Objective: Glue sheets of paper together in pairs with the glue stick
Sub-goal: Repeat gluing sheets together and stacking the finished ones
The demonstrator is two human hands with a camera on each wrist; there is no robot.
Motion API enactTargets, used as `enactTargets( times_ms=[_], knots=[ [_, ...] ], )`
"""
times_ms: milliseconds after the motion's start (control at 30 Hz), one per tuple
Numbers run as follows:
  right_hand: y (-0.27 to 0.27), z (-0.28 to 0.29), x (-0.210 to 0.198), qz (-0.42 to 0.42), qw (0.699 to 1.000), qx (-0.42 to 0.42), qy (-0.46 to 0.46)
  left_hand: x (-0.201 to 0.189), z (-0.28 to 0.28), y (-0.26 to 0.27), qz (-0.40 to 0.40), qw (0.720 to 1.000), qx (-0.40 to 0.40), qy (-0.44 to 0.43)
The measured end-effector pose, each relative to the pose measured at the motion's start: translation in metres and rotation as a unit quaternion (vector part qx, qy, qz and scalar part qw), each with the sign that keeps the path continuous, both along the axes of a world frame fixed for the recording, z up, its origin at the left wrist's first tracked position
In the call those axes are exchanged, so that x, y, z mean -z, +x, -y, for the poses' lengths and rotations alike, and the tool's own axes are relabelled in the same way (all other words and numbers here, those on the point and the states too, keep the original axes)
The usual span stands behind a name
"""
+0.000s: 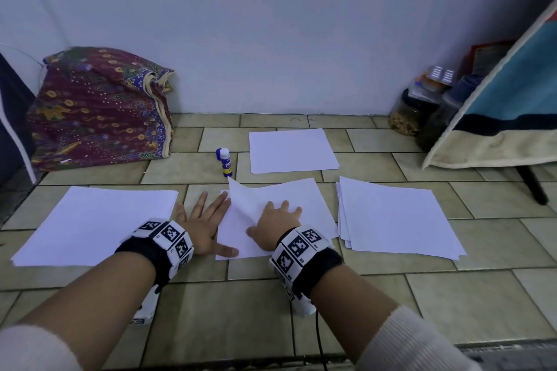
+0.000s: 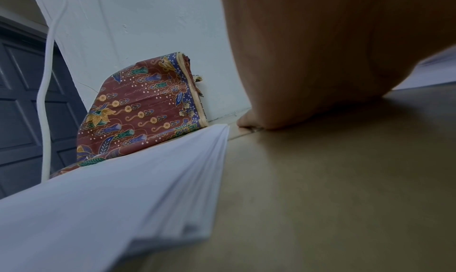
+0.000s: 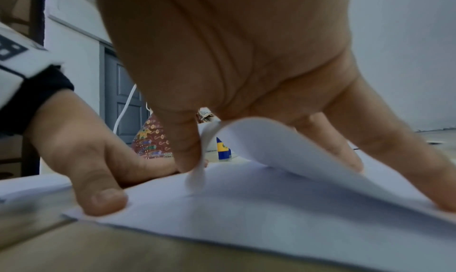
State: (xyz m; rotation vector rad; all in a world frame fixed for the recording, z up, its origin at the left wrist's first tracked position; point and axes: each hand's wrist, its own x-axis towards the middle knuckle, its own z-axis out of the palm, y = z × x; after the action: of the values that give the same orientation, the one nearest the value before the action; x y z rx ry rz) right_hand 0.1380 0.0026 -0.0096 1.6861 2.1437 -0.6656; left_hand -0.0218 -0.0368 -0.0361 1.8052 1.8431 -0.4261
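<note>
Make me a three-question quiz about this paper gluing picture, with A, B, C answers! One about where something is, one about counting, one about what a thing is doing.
1. Where does the glue stick stand?
A. on the right pile
B. on the floor tiles beyond the hands
C. in the left hand

2. How many hands touch the middle sheets?
A. none
B. one
C. two

3. How is the top sheet lying?
A. flat
B. partly lifted and curled
C. crumpled into a ball

Answers: 1 B, it stands alone on the tiles. 2 C, the left hand and right hand both rest on them. 3 B, its left edge arches up under the right hand.
</note>
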Motion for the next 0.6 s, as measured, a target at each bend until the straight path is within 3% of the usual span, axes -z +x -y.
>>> enactTargets(
  times_ms=[600],
  knots=[
    [-0.019,-0.001,-0.004,-0.005,1.000,0.030,0.001,0.002,-0.001,0.002,-0.032,0.999,-0.008,0.004]
  ],
)
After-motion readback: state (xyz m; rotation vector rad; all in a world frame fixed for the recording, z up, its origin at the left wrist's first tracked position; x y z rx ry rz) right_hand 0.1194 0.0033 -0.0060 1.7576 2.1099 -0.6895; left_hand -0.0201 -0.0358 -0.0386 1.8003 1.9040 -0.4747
